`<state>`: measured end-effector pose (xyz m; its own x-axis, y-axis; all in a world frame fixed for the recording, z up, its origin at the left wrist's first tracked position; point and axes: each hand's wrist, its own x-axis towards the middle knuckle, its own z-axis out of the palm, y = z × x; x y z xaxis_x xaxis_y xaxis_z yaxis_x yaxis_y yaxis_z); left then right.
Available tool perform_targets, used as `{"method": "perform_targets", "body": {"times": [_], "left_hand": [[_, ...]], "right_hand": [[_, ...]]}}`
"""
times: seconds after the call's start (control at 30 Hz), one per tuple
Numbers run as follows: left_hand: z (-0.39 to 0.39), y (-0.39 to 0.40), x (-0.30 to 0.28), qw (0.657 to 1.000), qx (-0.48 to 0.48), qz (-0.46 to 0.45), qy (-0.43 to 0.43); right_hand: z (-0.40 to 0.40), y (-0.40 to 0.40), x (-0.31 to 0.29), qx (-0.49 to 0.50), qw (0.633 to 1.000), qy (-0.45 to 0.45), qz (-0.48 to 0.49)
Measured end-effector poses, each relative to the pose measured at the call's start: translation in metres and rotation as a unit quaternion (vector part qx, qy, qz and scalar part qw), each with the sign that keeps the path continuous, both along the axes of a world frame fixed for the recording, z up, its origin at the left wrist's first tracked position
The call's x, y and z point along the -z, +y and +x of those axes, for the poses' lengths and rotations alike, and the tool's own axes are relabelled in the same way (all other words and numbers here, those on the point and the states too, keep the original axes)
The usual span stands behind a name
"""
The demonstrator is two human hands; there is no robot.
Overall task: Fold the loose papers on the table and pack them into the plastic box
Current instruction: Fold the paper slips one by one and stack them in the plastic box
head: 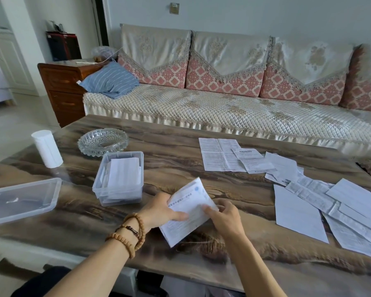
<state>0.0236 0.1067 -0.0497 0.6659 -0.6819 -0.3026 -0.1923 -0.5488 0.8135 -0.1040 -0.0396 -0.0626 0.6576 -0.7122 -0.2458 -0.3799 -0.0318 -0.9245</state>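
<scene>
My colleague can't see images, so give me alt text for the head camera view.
Both hands, left hand and right hand, hold a printed sheet mid-fold over a marbled table. A clear plastic box with folded papers sits left; loose papers lie right.

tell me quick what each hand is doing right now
Left hand: holding the folded paper, thumb on top.
Right hand: holding the same paper, fingers pinching its right edge.

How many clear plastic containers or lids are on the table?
2. The clear plastic box stands near the table's middle, holding folded white papers. The clear plastic lid lies flat at the left edge, apart from the box.
</scene>
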Motion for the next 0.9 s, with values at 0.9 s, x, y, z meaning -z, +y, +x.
{"method": "perform_targets", "body": {"times": [0.9], "left_hand": [[0.104, 0.134, -0.028, 0.908, -0.177, -0.051, -0.375]], "right_hand": [[0.247, 0.078, -0.06, -0.182, 0.964, 0.023, -0.192]]}}
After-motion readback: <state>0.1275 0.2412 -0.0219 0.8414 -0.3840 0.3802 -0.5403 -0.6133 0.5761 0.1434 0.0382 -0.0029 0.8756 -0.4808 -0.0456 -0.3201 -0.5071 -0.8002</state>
